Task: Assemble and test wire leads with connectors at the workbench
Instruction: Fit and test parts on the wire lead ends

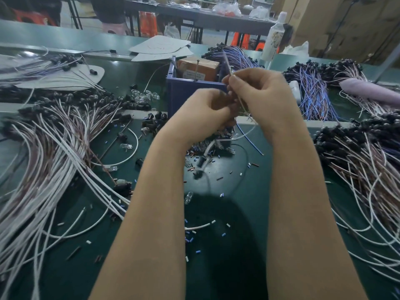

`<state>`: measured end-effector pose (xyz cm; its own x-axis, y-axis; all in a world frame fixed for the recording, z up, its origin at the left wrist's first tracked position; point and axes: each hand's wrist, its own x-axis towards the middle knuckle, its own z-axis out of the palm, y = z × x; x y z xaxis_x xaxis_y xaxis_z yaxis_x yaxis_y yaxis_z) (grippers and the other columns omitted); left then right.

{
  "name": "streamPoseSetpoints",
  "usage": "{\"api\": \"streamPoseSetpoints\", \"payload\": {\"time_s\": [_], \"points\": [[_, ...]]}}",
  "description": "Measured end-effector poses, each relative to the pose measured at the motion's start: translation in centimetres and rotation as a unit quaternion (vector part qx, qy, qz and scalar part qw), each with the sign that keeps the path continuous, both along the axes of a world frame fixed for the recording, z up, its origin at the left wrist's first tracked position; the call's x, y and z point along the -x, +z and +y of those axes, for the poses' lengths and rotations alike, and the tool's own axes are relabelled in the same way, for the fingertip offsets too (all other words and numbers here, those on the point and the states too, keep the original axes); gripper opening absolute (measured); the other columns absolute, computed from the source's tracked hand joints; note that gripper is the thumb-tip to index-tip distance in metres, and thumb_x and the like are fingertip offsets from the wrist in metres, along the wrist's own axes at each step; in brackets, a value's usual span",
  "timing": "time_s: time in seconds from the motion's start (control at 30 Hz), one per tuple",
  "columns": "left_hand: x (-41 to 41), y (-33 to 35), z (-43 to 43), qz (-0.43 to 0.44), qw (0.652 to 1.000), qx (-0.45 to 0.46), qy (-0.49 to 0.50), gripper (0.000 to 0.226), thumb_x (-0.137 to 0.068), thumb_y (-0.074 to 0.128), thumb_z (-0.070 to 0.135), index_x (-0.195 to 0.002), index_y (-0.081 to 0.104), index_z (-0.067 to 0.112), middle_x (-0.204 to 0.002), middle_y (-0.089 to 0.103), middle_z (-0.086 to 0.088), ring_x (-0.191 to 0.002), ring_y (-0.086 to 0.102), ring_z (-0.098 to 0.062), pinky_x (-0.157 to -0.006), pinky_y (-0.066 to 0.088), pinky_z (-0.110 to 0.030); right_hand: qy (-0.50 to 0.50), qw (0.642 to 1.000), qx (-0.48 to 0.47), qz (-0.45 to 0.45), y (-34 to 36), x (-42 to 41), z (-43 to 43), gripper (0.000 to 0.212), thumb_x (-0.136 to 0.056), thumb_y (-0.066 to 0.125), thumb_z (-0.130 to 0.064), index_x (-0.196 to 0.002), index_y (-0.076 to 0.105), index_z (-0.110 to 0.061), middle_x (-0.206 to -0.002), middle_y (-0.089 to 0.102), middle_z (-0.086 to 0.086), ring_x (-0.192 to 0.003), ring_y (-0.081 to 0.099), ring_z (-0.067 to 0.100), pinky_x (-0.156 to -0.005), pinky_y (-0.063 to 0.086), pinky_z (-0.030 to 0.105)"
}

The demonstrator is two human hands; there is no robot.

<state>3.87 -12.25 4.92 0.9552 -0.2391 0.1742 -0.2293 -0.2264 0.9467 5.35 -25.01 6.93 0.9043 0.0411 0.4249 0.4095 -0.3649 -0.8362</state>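
Bare green bench strip (244,169) between left wire pile (49,148) and right wire pile (357,169) (blue bin (184,94) at far end)

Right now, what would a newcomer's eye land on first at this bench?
The two hands at centre: the right hand pinches a thin wire lead in front of the blue bin, the left hand curled close beside it, its grip blurred. Big fans of white and brown leads spread at the left and right, with a blue and purple bundle behind at the right.

text: none legible | brown box (200,67) label: print too blurred to read
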Motion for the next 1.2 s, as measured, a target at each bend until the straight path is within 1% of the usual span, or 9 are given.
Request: {"api": "streamPoseSetpoints", "payload": {"time_s": [0.13, 0.27, 0.37, 0.47, 0.63, 0.77, 0.9, 1.03, 1.2], "points": [[0.0, 0.3, 0.0, -0.027, 0.996, 0.081, 0.026, 0.007, -0.093, 0.059, 0.018, -0.088, 0.062, 0.016, -0.079, 0.072, 0.001, -0.067, 0.068, -0.004, -0.065, 0.055, -0.02, 0.011, 0.993, -0.118, -0.001, 0.6, 0.5, 0.3, 0.015, -0.091, 0.061, -0.014, -0.08, 0.068, -0.022, -0.061, 0.064, -0.013, -0.063, 0.058, 0.008, -0.062, 0.054, 0.028], [-0.4, 0.0, 0.0, -0.08, 0.993, 0.007, 0.086, 0.013, -0.094, 0.055, 0.013, -0.086, 0.065, 0.017, -0.077, 0.072, -0.002, -0.058, 0.061, -0.007, -0.068, 0.055, -0.026, -0.009, 0.994, -0.11, 0.003, 0.1, 0.3, 0.6, 0.01, -0.091, 0.061, -0.015, -0.087, 0.069, -0.017, -0.064, 0.063, -0.007, -0.061, 0.057, 0.007, -0.06, 0.049, 0.021], [-0.9, -0.5, 0.1, -0.081, 0.989, -0.037, 0.121, 0.011, -0.093, 0.056, 0.013, -0.085, 0.063, 0.016, -0.076, 0.07, -0.001, -0.06, 0.061, -0.009, -0.075, 0.057, -0.033, -0.071, 0.997, -0.034, -0.002, -0.8, -0.4, 0.4, 0.009, -0.092, 0.06, -0.021, -0.089, 0.069, -0.02, -0.068, 0.064, -0.005, -0.064, 0.056, 0.005, -0.063, 0.047, 0.021], [-1.4, -0.9, 0.2, -0.05, 0.982, -0.009, 0.18, 0.01, -0.095, 0.052, 0.009, -0.09, 0.059, 0.013, -0.079, 0.067, -0.004, -0.06, 0.066, -0.006, -0.077, 0.059, -0.036, -0.128, 0.992, 0.01, 0.012, -1.6, -0.9, -0.2, 0.009, -0.092, 0.06, -0.024, -0.086, 0.066, -0.022, -0.063, 0.062, -0.007, -0.053, 0.05, -0.001, -0.058, 0.042, 0.02], [-1.5, -0.9, 0.1, -0.092, 0.966, 0.013, 0.241, 0.009, -0.098, 0.047, 0.018, -0.094, 0.053, 0.014, -0.083, 0.066, -0.001, -0.068, 0.067, -0.001, -0.08, 0.057, -0.032, -0.106, 0.988, -0.072, 0.08, -1.8, -0.9, -0.5, 0.014, -0.095, 0.053, -0.014, -0.082, 0.06, -0.015, -0.055, 0.064, -0.005, -0.041, 0.053, 0.002, -0.044, 0.041, 0.012], [-1.2, -0.6, 0.0, -0.141, 0.967, 0.04, 0.21, 0.015, -0.099, 0.047, 0.023, -0.093, 0.055, 0.012, -0.081, 0.065, 0.005, -0.077, 0.068, -0.007, -0.084, 0.055, -0.038, -0.062, 0.982, -0.155, 0.084, -1.2, -0.8, -0.4, 0.013, -0.095, 0.054, -0.013, -0.082, 0.057, -0.015, -0.055, 0.067, -0.004, -0.053, 0.061, 0.01, -0.058, 0.052, 0.02], [-0.8, -0.3, 0.0, -0.2, 0.957, 0.097, 0.184, 0.019, -0.098, 0.048, 0.028, -0.088, 0.058, 0.016, -0.083, 0.068, 0.002, -0.083, 0.069, -0.012, -0.084, 0.055, -0.037, -0.08, 0.982, -0.159, 0.06, -1.1, -0.8, -0.5, 0.017, -0.091, 0.06, -0.016, -0.075, 0.061, -0.02, -0.06, 0.06, -0.006, -0.05, 0.047, 0.002, -0.05, 0.04, 0.015], [-1.3, -0.8, 0.3, -0.133, 0.96, 0.167, 0.183, 0.026, -0.101, 0.043, 0.028, -0.083, 0.057, 0.015, -0.083, 0.07, -0.002, -0.078, 0.071, -0.015, -0.074, 0.058, -0.028, -0.093, 0.979, -0.152, 0.094, -1.8, -1.1, -0.8, 0.017, -0.091, 0.06, -0.016, -0.074, 0.061, -0.019, -0.061, 0.053, -0.001, -0.038, 0.037, 0.001, -0.042, 0.034, 0.014], [-2.4, -3.2, 1.7, 0.057, 0.961, 0.092, 0.254, 0.027, -0.102, 0.038, 0.017, -0.078, 0.051, 0.016, -0.052, 0.066, 0.006, -0.04, 0.05, 0.001, -0.044, 0.041, -0.014, -0.062, 0.969, -0.168, 0.168, -2.4, -1.3, -0.2, 0.015, -0.096, 0.054, -0.014, -0.081, 0.056, -0.013, -0.056, 0.062, 0.001, -0.033, 0.041, 0.003, -0.036, 0.035, 0.015]]}}
